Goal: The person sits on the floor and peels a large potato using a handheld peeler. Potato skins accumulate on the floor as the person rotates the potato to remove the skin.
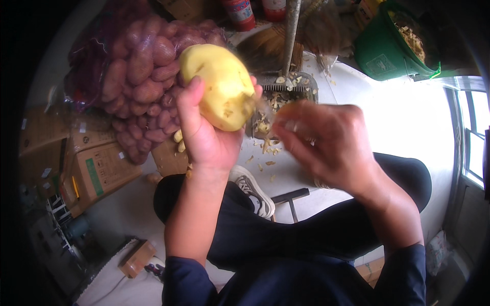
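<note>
A large peeled potato (216, 86) rests in my left hand (208, 141), with the thumb along its near side and fingertips showing at its right edge. Some brown spots remain on its lower right part. To the right of it, my right hand (325, 141) is blurred by motion, its fingers curled around a small tool that cannot be made out; a blurred bit of peel shows between tool and potato. Behind the hands, a dustpan (312, 86) with a toothed edge and an upright metal handle holds peelings (264, 126), and more peelings lie on the floor in front of it.
Mesh sacks of unpeeled potatoes (147, 69) stand at the upper left, above cardboard boxes (107, 172). A green bucket (379, 49) with scraps is at the upper right. Behind the dustpan lies a broom (264, 46), near red containers (241, 15). A shoe (254, 191) is below the hands.
</note>
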### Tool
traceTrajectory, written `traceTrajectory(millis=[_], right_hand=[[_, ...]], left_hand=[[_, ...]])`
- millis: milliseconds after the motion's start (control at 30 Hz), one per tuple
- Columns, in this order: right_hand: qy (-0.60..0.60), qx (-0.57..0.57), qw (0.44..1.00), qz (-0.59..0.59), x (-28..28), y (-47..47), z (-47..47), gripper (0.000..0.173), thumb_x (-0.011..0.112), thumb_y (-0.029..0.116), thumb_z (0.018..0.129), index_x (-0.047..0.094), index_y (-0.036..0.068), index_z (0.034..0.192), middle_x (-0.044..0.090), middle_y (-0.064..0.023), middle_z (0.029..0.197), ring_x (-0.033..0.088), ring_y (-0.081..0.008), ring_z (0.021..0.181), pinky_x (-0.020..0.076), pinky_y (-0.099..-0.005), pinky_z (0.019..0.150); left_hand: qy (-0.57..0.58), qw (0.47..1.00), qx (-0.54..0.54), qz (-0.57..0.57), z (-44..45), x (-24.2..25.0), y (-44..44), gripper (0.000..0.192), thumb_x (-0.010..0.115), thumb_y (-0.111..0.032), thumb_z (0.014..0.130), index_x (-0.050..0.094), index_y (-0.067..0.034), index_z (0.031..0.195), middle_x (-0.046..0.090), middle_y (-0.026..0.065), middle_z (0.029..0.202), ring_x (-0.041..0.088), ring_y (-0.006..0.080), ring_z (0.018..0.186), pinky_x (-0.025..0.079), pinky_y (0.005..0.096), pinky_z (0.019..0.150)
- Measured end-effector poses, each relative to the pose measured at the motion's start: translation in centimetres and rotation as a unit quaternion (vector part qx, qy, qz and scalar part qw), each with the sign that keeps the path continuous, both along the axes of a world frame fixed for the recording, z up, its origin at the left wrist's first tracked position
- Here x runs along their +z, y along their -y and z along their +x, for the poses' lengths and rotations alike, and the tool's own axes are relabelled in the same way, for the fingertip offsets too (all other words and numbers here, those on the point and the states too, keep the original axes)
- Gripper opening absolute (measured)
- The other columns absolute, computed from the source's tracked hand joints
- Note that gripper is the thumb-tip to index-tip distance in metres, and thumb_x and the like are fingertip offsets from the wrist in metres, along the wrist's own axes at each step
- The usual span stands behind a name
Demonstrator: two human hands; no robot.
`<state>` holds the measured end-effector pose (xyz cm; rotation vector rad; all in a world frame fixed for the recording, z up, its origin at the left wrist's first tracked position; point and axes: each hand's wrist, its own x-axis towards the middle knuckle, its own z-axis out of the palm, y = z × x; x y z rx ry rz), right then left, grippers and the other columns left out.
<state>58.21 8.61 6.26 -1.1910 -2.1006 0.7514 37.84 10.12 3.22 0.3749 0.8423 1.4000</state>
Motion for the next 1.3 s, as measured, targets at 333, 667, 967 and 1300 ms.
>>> traceTrajectory(millis=[333,667,967,1300], right_hand=[[-0.029,-0.01,0.999,0.034,-0.2,-1.0,-0.4,0.013,0.08,0.008,0.089,0.076,0.001,0.1,0.073,-0.011,0.071,0.073,-0.0192,0.06,0.0562,-0.0309,0.057],[-0.028,-0.054,0.997,0.051,-0.1,-2.2,0.3,0.009,0.08,0.008,0.088,0.077,0.003,0.096,0.071,-0.0103,0.068,0.071,-0.0194,0.057,0.0539,-0.0299,0.056],[-0.054,-0.032,0.996,-0.071,1.9,-1.7,0.6,0.014,0.074,0.009,0.094,0.074,-0.004,0.099,0.073,-0.0115,0.073,0.071,-0.0149,0.064,0.054,-0.0283,0.061],[-0.114,-0.066,0.935,-0.329,3.0,-0.2,-1.8,0.025,0.07,0.017,0.103,0.071,-0.008,0.104,0.071,-0.0049,0.086,0.062,-0.0082,0.078,0.051,-0.0252,0.07]], left_hand=[[-0.032,0.998,0.054,0.008,-0.1,0.2,0.2,0.072,0.061,-0.056,0.093,0.056,0.0,0.139,0.066,0.0177,0.127,0.067,0.0358,0.113,0.054,0.0502,0.107],[-0.028,0.998,0.038,0.045,0.1,-0.1,0.9,0.071,0.064,-0.053,0.091,0.056,-0.002,0.14,0.066,0.0162,0.128,0.067,0.035,0.112,0.054,0.0506,0.104],[-0.022,0.995,0.022,0.09,0.1,-0.2,1.2,0.069,0.065,-0.05,0.093,0.055,-0.005,0.144,0.064,0.0136,0.135,0.064,0.0341,0.118,0.049,0.0514,0.109],[-0.008,0.988,0.107,0.109,1.4,0.0,1.3,0.063,0.061,-0.041,0.094,0.052,-0.003,0.144,0.064,0.014,0.132,0.064,0.0277,0.118,0.053,0.0416,0.101]])
